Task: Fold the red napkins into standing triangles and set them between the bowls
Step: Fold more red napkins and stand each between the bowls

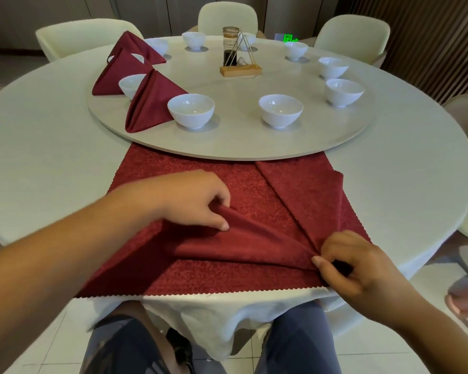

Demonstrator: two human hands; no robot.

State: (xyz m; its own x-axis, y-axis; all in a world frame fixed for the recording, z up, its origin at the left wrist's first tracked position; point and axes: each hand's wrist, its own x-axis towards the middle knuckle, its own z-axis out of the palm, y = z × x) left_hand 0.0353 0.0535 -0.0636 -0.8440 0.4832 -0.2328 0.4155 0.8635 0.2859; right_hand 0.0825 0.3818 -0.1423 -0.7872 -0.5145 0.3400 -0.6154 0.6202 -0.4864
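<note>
The left hand (192, 201) pinches a raised fold of the red napkin (254, 244) between thumb and curled fingers, while the right hand (360, 268) pinches the same fold at its lower right end, near the napkin's near edge. The napkin lies spread on the white tablecloth (52, 163) between the two hands, its near edge along the table's rim and its far edge at the rim of the round turntable (241, 141). On the left of that turntable, well beyond the hands, three folded napkins (152, 103) stand as triangles among white bowls (191, 110).
</note>
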